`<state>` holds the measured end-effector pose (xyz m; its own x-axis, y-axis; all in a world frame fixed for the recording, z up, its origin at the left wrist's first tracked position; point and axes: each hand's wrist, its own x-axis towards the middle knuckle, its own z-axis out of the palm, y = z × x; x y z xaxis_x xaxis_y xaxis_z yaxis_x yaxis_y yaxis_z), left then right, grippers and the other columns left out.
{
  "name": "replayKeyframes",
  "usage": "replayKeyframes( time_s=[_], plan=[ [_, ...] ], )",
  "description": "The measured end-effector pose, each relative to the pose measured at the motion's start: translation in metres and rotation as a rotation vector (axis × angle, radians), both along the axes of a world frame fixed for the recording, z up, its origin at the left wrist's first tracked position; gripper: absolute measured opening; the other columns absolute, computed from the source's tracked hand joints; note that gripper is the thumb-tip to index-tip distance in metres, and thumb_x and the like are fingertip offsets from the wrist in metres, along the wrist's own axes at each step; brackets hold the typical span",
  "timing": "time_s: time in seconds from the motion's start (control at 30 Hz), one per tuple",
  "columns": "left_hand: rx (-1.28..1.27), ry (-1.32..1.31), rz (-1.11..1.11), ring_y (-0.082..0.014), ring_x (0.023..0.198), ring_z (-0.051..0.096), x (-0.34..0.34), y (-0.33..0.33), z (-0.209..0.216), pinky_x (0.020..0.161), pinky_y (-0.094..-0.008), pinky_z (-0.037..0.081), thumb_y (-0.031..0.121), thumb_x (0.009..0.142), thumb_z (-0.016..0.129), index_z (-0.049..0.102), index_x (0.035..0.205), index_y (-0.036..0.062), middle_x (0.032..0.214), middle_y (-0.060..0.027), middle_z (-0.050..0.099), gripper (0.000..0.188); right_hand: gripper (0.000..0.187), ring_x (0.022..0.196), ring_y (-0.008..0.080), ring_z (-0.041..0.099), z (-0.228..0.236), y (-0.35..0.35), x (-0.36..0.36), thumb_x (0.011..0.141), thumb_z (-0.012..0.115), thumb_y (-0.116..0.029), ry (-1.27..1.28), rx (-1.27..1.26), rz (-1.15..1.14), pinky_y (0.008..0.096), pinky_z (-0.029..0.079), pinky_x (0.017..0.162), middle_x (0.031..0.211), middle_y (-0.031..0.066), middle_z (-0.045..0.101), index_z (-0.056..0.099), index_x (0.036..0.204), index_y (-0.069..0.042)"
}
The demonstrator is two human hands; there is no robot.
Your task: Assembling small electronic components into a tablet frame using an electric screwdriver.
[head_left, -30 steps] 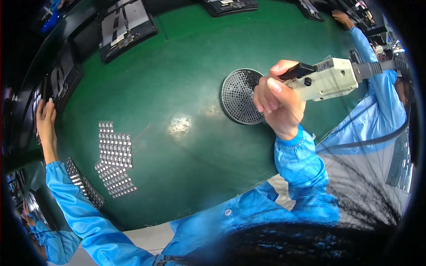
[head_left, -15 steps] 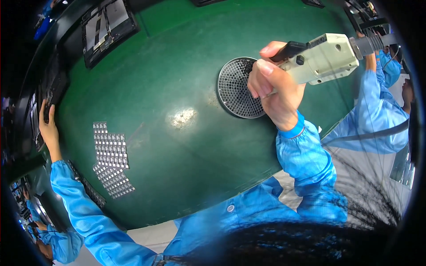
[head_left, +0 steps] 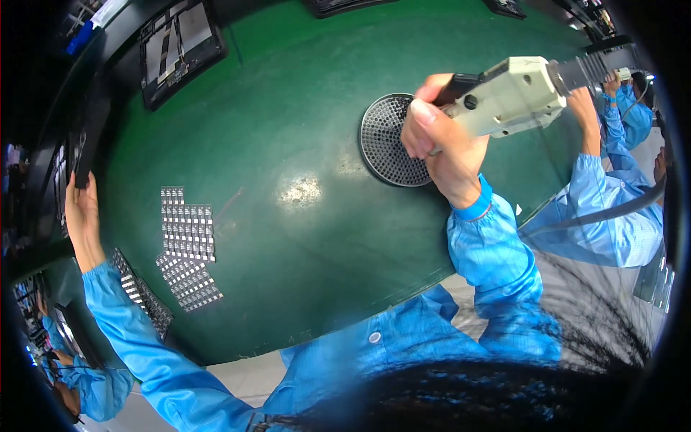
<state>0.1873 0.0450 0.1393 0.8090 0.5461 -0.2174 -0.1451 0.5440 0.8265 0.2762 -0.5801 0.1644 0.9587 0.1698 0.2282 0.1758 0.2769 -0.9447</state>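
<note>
My right hand (head_left: 453,147) is wrapped round a cream electric screwdriver (head_left: 515,93) with a black lever, its cable end pointing right. The tool's tip is hidden behind my fingers. Beneath that hand lies a round dark dish (head_left: 392,140) full of small holes, partly covered by the fingers. At the far left, my left hand (head_left: 84,212) grips the near end of a dark flat panel (head_left: 92,140), which is tilted up and seen nearly edge-on. Sheets of small black-and-white labels (head_left: 188,232) lie on the green table to the right of my left forearm.
An opened tablet-like device (head_left: 180,50) lies at the back left. Dark devices (head_left: 349,6) stand along the far edge. More label sheets (head_left: 144,295) sit beside my left sleeve. A person in blue (head_left: 601,209) works at the right, and another (head_left: 97,389) at the lower left.
The dark panel at my left hand now stands out more clearly, tilted more edge-on. My right hand and the screwdriver have shifted slightly left. The whole view has moved a little.
</note>
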Motion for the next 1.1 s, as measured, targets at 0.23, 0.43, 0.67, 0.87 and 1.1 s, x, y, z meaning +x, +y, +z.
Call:
replayKeyframes(
  time_s=[0.23,0.43,0.67,0.87,1.1],
  plan=[
    [0.268,0.045,0.074,-0.0191,0.106,0.059,-0.082,-0.208,0.060,0.101,-0.0385,0.049,0.010,0.096,0.055,0.055,0.115,-0.0075,0.113,-0.0132,0.060,0.026,0.035,0.048,0.0077,0.033,0.022,-0.011,-0.011,0.098,0.046,-0.024,-0.195,0.183,0.066,0.0253,0.033,0.043,0.062,-0.0016,0.036,0.048,0.123,0.001],
    [0.040,0.256,-0.257,-0.0114,0.089,0.060,-0.149,-0.340,0.070,0.078,-0.0301,0.057,0.005,0.089,0.065,0.030,0.145,0.0018,0.103,-0.0040,0.058,0.067,0.033,0.051,0.0056,0.032,0.049,-0.006,-0.034,0.099,0.046,-0.023,-0.163,0.273,0.049,0.0232,0.031,0.047,0.064,-0.0041,0.034,0.049,0.121,0.000],
    [0.383,0.234,-0.549,-0.0175,0.103,0.059,-0.169,-0.390,0.071,0.083,-0.0333,0.054,0.007,0.088,0.068,0.036,0.142,0.0037,0.116,-0.0086,0.056,0.063,0.036,0.052,0.0051,0.033,0.046,-0.018,-0.039,0.097,0.049,-0.021,-0.177,0.283,0.138,0.0221,0.031,0.048,0.064,-0.0040,0.033,0.048,0.125,0.001],
    [1.492,0.235,-0.583,-0.0335,0.116,0.052,-0.113,-0.315,0.105,0.096,-0.0393,0.045,0.015,0.072,0.079,0.056,0.126,0.0072,0.131,-0.0155,0.046,0.059,0.034,0.048,0.0064,0.032,0.042,-0.014,-0.036,0.100,0.045,-0.023,-0.202,0.256,0.034,0.0231,0.031,0.044,0.059,-0.0019,0.035,0.049,0.120,0.003],
    [1.651,0.066,-0.688,-0.0334,0.116,0.049,-0.053,-0.241,0.072,0.098,-0.0443,0.040,0.028,0.062,0.086,0.055,0.114,0.0060,0.119,-0.0118,0.054,0.065,0.038,0.051,0.0050,0.032,0.042,-0.020,-0.040,0.098,0.046,-0.026,-0.207,0.249,0.089,0.0224,0.030,0.050,0.064,-0.0034,0.034,0.049,0.125,0.001]
  ],
)
